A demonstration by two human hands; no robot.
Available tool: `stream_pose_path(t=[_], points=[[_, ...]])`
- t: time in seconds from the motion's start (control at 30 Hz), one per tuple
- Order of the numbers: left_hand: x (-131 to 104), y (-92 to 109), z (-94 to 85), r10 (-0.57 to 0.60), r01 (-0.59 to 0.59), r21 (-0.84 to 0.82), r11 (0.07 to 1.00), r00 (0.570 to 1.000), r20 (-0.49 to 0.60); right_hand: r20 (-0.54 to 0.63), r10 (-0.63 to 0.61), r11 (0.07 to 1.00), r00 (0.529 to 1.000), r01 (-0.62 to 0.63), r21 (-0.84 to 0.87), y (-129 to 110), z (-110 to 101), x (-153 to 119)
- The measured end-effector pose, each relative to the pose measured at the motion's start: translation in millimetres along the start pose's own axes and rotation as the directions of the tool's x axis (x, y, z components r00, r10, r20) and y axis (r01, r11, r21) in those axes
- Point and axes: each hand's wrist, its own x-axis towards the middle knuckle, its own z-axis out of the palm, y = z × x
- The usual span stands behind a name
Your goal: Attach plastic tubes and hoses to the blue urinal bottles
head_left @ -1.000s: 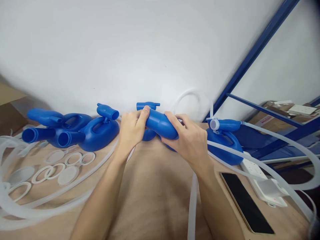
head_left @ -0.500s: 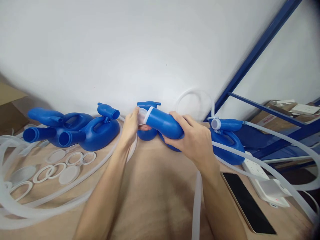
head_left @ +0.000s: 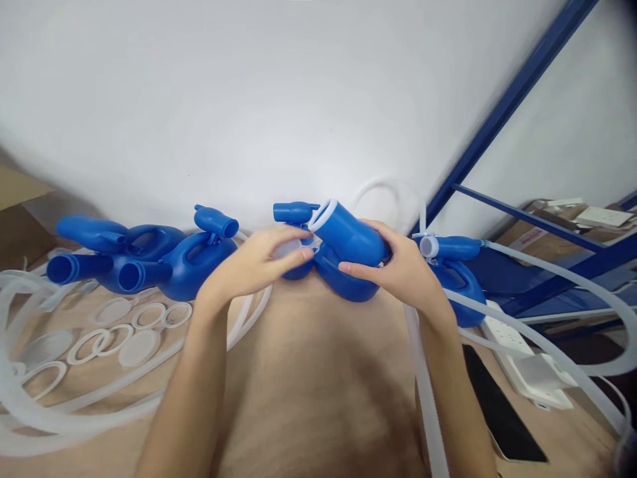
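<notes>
Blue spout piece (head_left: pixel 351 236) sits near the centre of the head view, tilted, its mouth facing 10 o'clock, above a blue bottle (head_left: pixel 346 283); whether the two touch is hidden. The right hand (head_left: pixel 405 265) grasps it from its 4 o'clock side, thumb below and fingers behind. At its 9 o'clock, the left hand (head_left: pixel 249 265) pinches a translucent cap (head_left: pixel 287 249) between thumb and fingers, just beside the mouth, where a white ring (head_left: pixel 316 214) lines the rim.

For clean handling, I would judge, the right hand is best wrapped round the thick end, leaving the rim free. Pressure on the ring should be even all round, since a push at one spot could lift the opposite edge. The cap's thin tab looks easy to twist, so a gentle hold suits it.

On the brown tabletop (head_left: pixel 298 385), loose rings and discs (head_left: pixel 139 348) lie at 8 o'clock beside coiled pale tubing (head_left: pixel 64 425); more blue bottles (head_left: pixel 194 272) stand at 9 o'clock. A phone (head_left: pixel 502 405) and a power strip (head_left: pixel 507 338) lie at 4 o'clock. Beyond, a white wall (head_left: pixel 298 99) fills 12 o'clock, a blue metal rack (head_left: pixel 505 136) slants at 2, and a carton (head_left: pixel 22 229) shows at 9 o'clock.
</notes>
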Motion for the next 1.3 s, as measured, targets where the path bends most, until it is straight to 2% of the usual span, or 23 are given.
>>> stream_pose_path(t=[0.03,0.07,0.13,0.2,0.3,0.4,0.47,0.5,0.57,0.67,0.77,0.87,0.93,1.0,1.07,1.13,1.3], points=[[-1,4,1.3,0.013,-0.013,-0.006,1.0,0.997,0.078,0.023,-0.013,1.0,1.0,0.013,0.016,0,1,0],[-1,8,2.9,0.02,-0.021,0.006,1.0,0.994,0.11,0.045,-0.024,0.999,0.999,0.023,0.025,0,2,1],[0,13,6.1,0.035,-0.041,0.065,0.997,0.996,0.084,0.068,-0.03,0.999,0.997,0.028,0.026,-1,3,2],[3,15,9.2,0.029,-0.03,0.068,0.997,0.999,0.015,0.056,-0.017,1.0,0.998,0.015,0.027,-2,4,2],[8,12,14.6,-0.044,0.036,-0.155,0.987,0.998,-0.046,0.001,0.001,0.999,1.0,-0.001,0.038,-4,6,2],[12,1,20.4,-0.127,0.09,-0.5,0.861,0.991,-0.04,0.003,-0.003,0.997,1.0,0.003,0.077,-6,5,1],[14,-8,20.6,-0.184,0.107,-0.609,0.786,0.981,-0.065,0.027,-0.018,0.992,0.999,0.014,0.123,-6,3,0],[13,-12,18.5,-0.209,0.114,-0.61,0.784,0.974,-0.087,0.026,-0.023,0.991,0.999,0.02,0.132,-5,2,0],[9,-16,9.6,-0.232,0.138,-0.529,0.838,0.966,-0.117,0.002,-0.027,0.995,1.0,0.027,0.095,-4,0,0],[-2,-14,-10.0,-0.204,0.17,-0.264,0.95,0.973,-0.11,0.041,-0.05,0.998,0.998,0.051,-0.022,-3,1,0],[-11,-4,-24.0,-0.132,0.131,-0.085,0.988,0.991,-0.002,0.105,-0.081,0.991,0.991,0.092,-0.099,-4,8,-2],[-12,6,-26.1,-0.011,0.011,-0.008,1.0,0.998,0.07,0.116,-0.077,0.986,0.99,0.093,-0.141,-4,14,-4],[-11,11,-24.7,0.075,-0.074,-0.007,0.997,0.994,0.082,0.15,-0.099,0.986,0.984,0.118,-0.121,-4,13,-5],[-11,14,-24.3,0.137,-0.123,-0.098,0.988,0.981,0.14,0.213,-0.147,0.982,0.966,0.168,-0.082,-3,8,-4],[-14,19,-25.7,0.171,-0.128,-0.192,0.973,0.959,0.224,0.296,-0.198,0.974,0.934,0.222,-0.052,-4,1,-3],[-18,26,-28.0,0.185,-0.129,-0.212,0.969,0.944,0.273,0.359,-0.232,0.964,0.904,0.263,-0.041,-6,-6,-2],[-26,37,-32.7,0.235,-0.185,-0.197,0.963,0.932,0.275,0.401,-0.293,0.94,0.868,0.339,-0.046,-10,-10,-1]])
